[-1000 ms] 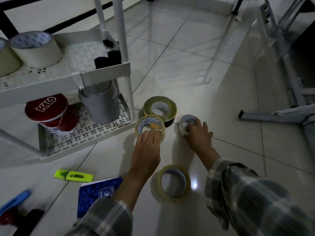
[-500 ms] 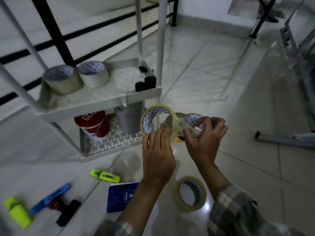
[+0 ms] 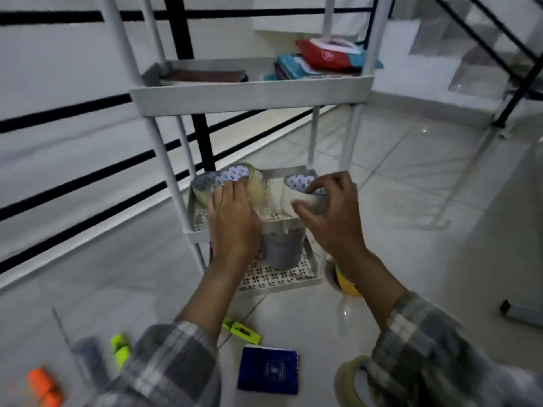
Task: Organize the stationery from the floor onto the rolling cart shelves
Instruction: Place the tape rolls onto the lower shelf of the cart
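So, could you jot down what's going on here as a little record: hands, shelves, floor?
Left hand: fingers laid over a tan tape roll at the middle shelf
Right hand: pinches a white tape roll at that shelf
Top shelf: book, packets
Bottom shelf: grey roll
Floor: blue notebook, green highlighter, yellow tape roll, clear tape roll

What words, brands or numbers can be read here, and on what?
No text is legible.
Blue notebook: pale cover emblem, too blurred.
Red packet on the top shelf: white mark, too blurred.
Green highlighter: dark label, too small.
Tape rolls: blue core print, unreadable.
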